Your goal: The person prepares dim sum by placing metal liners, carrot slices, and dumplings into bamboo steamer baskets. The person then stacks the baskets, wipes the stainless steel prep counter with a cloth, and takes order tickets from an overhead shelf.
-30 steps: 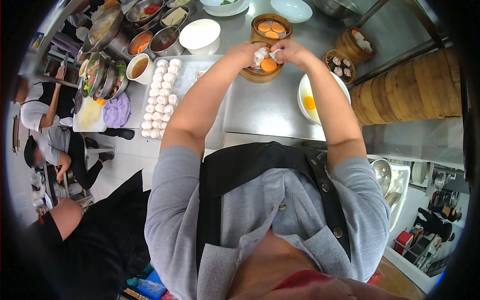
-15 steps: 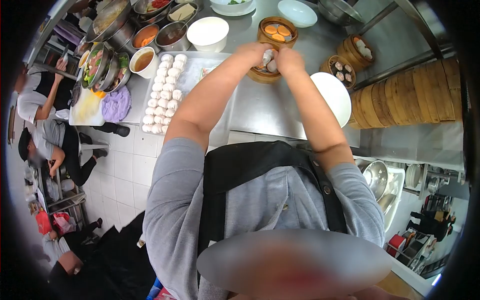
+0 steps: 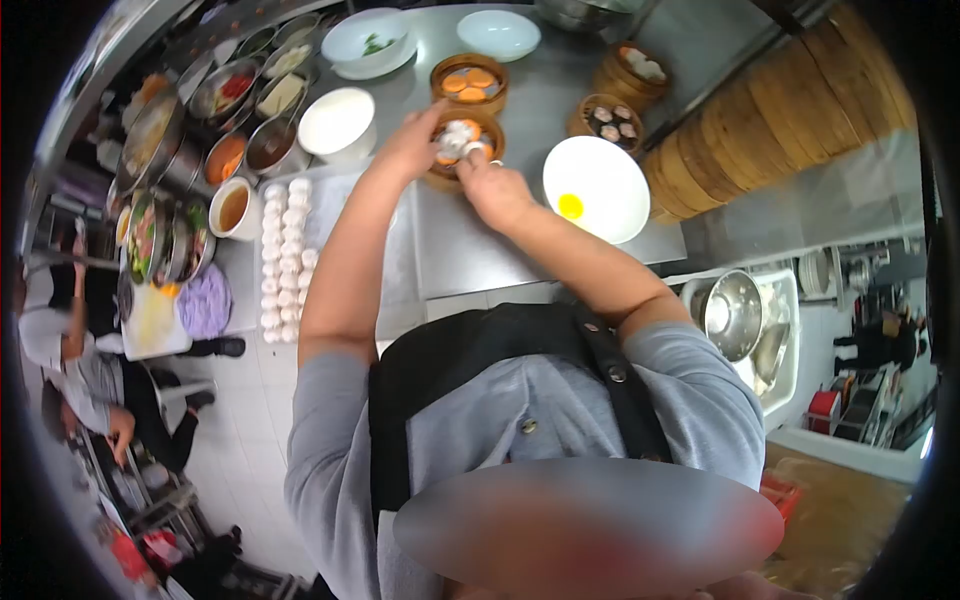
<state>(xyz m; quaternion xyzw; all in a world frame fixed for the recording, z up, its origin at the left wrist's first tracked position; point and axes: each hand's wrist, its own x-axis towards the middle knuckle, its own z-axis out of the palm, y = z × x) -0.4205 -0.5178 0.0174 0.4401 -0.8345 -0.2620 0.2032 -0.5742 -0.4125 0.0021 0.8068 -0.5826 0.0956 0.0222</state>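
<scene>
A round bamboo steamer basket (image 3: pixel 437 180) stands on the steel table, holding orange slices and white dumplings (image 3: pixel 457 133). My left hand (image 3: pixel 412 145) is at its left rim, fingers spread and touching the basket. From the lower right, my right hand (image 3: pixel 492 188) reaches in with its fingertips pinched on a white dumpling, which they partly cover. Just behind is a second steamer (image 3: pixel 470 82) with orange slices. A white bowl (image 3: pixel 610 195) with an egg yolk (image 3: pixel 571 206) sits right of my right hand.
Rows of white dumplings (image 3: pixel 290 262) lie on a tray at the left, below a white tub (image 3: pixel 337 122) and several metal bowls. Stacked bamboo steamers (image 3: pixel 770 115) stand at the right, beside a small steamer (image 3: pixel 607 125). Other people (image 3: pixel 95 380) are at the far left.
The view has shifted, so the table appears further left. My hands, earlier close together over the basket, have moved apart; my left hand is now at the rim, and the dumplings show more clearly.
</scene>
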